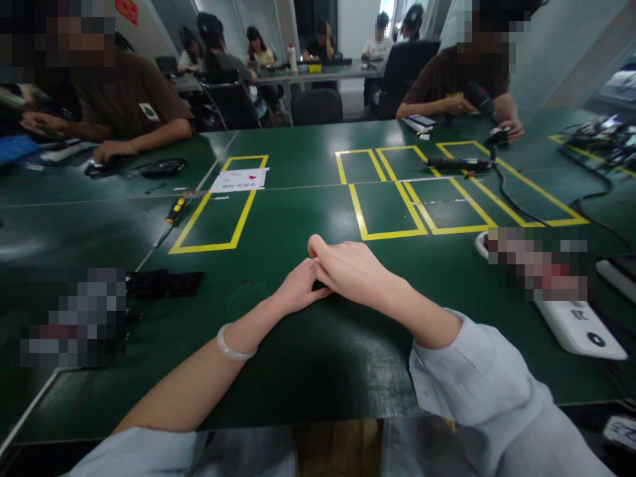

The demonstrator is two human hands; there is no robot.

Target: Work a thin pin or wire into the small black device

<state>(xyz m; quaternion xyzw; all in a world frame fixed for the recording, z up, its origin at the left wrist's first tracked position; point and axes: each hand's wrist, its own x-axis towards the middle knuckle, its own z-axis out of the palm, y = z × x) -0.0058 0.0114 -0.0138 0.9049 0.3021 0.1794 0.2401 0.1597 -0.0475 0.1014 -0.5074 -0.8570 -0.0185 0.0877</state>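
My left hand (299,286) and my right hand (352,268) meet above the green table (322,371), near the middle of the head view. The fingers of both are curled against each other, the right hand partly over the left. No object shows between them, though the inner fingers are hidden. A pale bracelet (233,346) circles my left wrist. Beyond my hands, yellow tape rectangles (392,234) mark the tabletop.
A yellow-black tool (175,211) and a white paper (240,180) lie left. Black straps (166,282) are nearer. At right are a white device (581,324), a black tool (460,164) with cable, and tangled wires (606,136). People sit across the table.
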